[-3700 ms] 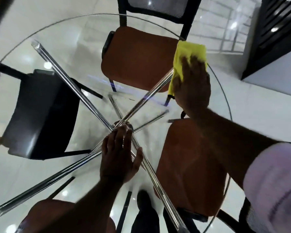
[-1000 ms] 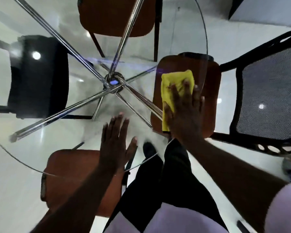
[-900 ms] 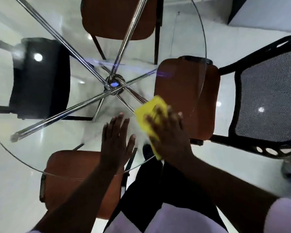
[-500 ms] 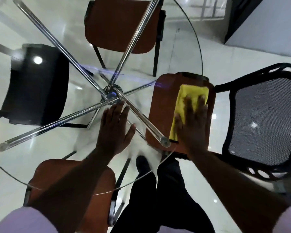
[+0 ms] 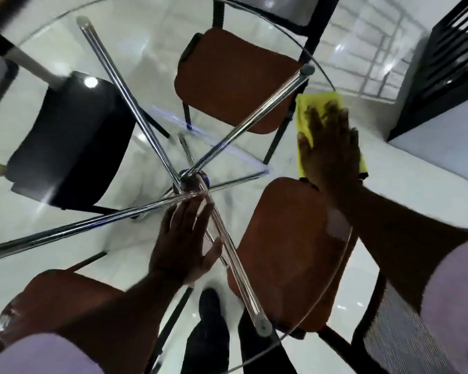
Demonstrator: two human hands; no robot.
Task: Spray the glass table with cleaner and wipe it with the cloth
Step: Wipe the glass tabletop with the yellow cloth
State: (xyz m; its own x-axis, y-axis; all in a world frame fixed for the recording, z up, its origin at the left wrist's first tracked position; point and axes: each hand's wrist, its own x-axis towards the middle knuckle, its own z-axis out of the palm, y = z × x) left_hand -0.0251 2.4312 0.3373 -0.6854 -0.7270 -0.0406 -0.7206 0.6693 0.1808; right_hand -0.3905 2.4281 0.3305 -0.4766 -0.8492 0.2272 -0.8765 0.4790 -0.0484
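Nearest the camera, dark trouser legs and a shoe show through the round glass worktop, so the person stands right against its near edge, leaning over it. The left hand lies flat and released on the glass near the middle, fingers spread, grasping nothing; it sits just over the hub where the chrome legs cross, and it looks placed there to take the body's weight during the long reach. A brown chair seat is tucked under the right side of the worktop, another brown seat sits near the left arm, and a black seat lies further off to the left. Beyond them the right arm stretches well out, and the right hand presses open-palmed on the yellow cloth, fingers fanned, pinning it flat to the glass rather than clenching it. A flat palm spreads pressure over the cloth, which suits wiping. The cloth lies close to the far right rim of the worktop, just beside the tip of one chrome leg, which suggests the wipe is working along the outer edge. A third brown seat stands past the centre. No spray bottle is in view, so spraying seems already done.
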